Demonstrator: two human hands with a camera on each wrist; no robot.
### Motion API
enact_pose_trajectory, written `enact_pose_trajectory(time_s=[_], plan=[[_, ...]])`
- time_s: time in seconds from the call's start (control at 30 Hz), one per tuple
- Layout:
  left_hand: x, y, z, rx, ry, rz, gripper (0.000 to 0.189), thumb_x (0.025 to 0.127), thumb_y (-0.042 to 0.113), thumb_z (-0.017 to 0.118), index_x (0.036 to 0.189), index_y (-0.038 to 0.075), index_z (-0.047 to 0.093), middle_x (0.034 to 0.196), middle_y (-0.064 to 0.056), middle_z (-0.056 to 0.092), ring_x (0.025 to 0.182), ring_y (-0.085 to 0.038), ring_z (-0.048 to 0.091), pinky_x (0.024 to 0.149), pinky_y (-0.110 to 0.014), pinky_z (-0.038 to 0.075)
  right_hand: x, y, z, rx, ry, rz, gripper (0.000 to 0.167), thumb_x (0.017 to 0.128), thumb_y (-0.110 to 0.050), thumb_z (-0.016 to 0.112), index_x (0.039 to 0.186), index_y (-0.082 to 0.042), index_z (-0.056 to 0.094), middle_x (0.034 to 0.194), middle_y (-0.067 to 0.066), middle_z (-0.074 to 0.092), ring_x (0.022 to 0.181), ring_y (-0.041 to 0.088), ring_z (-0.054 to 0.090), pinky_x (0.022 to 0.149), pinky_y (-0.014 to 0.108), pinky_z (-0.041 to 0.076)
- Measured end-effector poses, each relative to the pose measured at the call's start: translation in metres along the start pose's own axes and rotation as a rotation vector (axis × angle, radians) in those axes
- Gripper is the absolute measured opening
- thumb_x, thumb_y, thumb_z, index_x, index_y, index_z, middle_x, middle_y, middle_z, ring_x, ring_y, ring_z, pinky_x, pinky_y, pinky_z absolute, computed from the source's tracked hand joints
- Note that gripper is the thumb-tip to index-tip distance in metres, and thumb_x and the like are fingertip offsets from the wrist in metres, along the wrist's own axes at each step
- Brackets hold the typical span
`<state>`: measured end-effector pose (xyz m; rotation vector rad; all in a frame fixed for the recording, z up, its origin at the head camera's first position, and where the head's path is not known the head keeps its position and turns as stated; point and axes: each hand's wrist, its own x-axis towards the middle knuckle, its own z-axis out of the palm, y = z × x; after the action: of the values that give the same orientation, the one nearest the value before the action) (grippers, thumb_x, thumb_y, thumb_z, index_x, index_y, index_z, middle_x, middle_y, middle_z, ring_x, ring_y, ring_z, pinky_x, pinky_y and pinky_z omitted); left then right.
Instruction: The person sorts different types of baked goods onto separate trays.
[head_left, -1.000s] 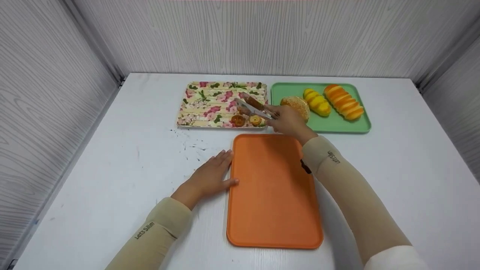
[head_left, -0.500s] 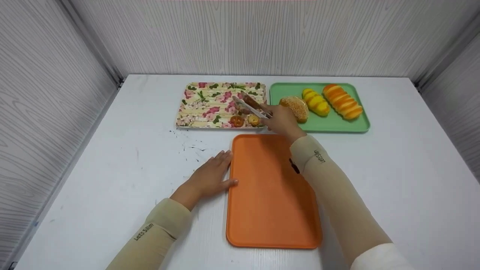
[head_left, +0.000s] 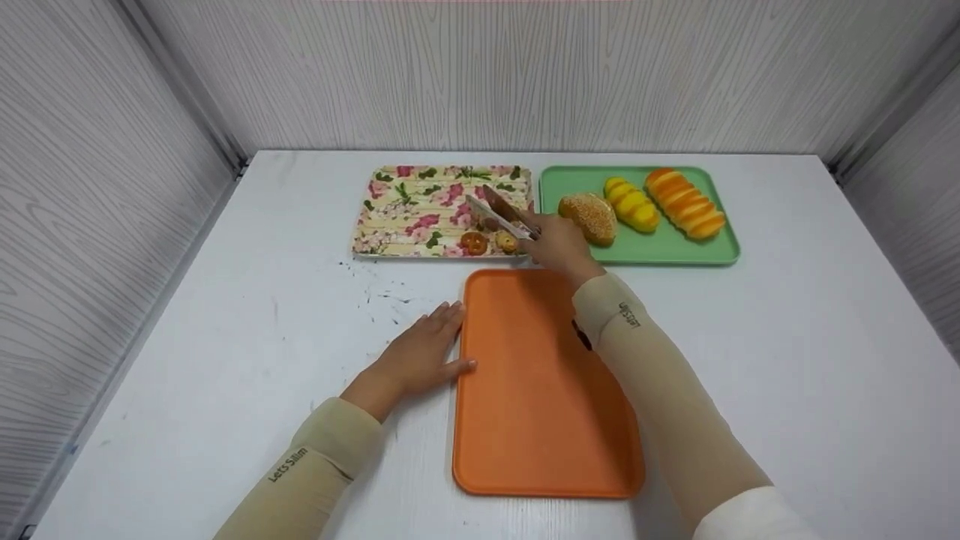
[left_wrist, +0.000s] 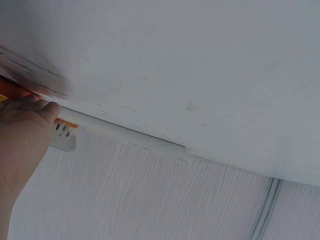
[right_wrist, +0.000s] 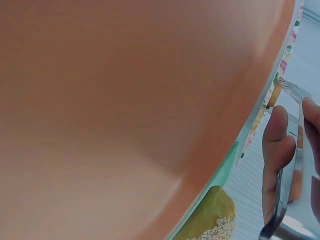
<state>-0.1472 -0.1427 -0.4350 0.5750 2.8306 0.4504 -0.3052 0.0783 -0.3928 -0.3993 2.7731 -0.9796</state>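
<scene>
My right hand (head_left: pixel 556 244) grips a pair of metal tongs (head_left: pixel 504 216) over the right part of the floral tray (head_left: pixel 420 191). The two arms of the tongs stand apart and point toward the back left. A small brown pretzel (head_left: pixel 474 242) and a small round yellow pastry (head_left: pixel 507 241) lie by the tray's front edge, just below the tongs in the head view. In the right wrist view the tongs (right_wrist: pixel 286 187) run between thumb and fingers. My left hand (head_left: pixel 416 352) rests with fingers extended at the left edge of the orange tray (head_left: pixel 540 420), its thumb over the rim.
A green tray (head_left: pixel 675 251) at the back right carries a sesame bun (head_left: pixel 591 217), a yellow ridged bread (head_left: pixel 631 204) and a larger orange striped loaf (head_left: pixel 686 202). Wood-grain panels (head_left: pixel 480 75) enclose the white table (head_left: pixel 262 300) at the back and sides.
My right hand and forearm have shifted slightly left, with the tongs still over the floral tray, and more of the sesame bun shows. My left hand stays in place.
</scene>
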Motion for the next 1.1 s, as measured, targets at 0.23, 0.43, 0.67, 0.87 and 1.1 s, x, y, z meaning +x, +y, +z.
enact_pose_trajectory(time_s=[0.23,0.43,0.67,0.87,1.1], plan=[[-0.0001,0.0025,-0.0011,-0.007,0.002,0.000,0.084,0.093,0.055,0.051,0.152,0.004,0.018,0.157,-0.007,0.016,0.144,-0.022,0.011,0.114,-0.040,0.017,-0.0001,0.0012,-0.0010,-0.060,0.000,-0.022,0.058,0.092,-0.027,0.064,0.145,-0.018,0.042,0.138,0.010,0.051,0.067,0.018,0.061,0.065,0.033,0.046],[0.0005,0.0031,-0.0008,-0.010,-0.004,-0.010,0.084,0.093,0.055,0.050,0.153,0.005,0.017,0.158,-0.007,0.015,0.144,-0.022,0.011,0.114,-0.040,0.017,-0.0004,0.0009,-0.0025,-0.049,-0.008,-0.009,0.060,0.093,-0.027,0.062,0.147,-0.017,0.040,0.144,0.010,0.044,0.082,0.024,0.061,0.080,0.037,0.047],[0.0008,0.0027,-0.0012,-0.016,-0.017,-0.030,0.085,0.093,0.056,0.049,0.153,0.007,0.016,0.158,-0.005,0.013,0.144,-0.022,0.010,0.114,-0.041,0.017,-0.0010,0.0017,-0.0018,0.022,0.015,-0.016,0.069,0.091,-0.032,0.065,0.150,-0.015,0.033,0.146,0.010,0.041,0.093,0.023,0.056,0.085,0.039,0.045],[0.0010,0.0021,-0.0009,-0.013,-0.025,-0.047,0.086,0.093,0.058,0.048,0.153,0.008,0.015,0.158,-0.005,0.012,0.144,-0.022,0.009,0.114,-0.041,0.017,-0.0020,-0.0008,0.0005,0.062,0.078,0.005,0.073,0.089,-0.033,0.067,0.151,-0.015,0.031,0.124,0.013,0.059,0.066,0.020,0.046,0.069,0.034,0.043],[-0.0002,0.0023,-0.0015,-0.015,-0.019,-0.028,0.086,0.093,0.056,0.049,0.153,0.006,0.015,0.158,-0.006,0.013,0.144,-0.022,0.009,0.114,-0.041,0.016,-0.0048,-0.0018,-0.0041,0.066,0.158,-0.018,0.075,0.088,-0.039,0.067,0.150,-0.013,0.033,0.083,0.011,0.060,0.061,0.015,0.044,0.058,0.031,0.038]])
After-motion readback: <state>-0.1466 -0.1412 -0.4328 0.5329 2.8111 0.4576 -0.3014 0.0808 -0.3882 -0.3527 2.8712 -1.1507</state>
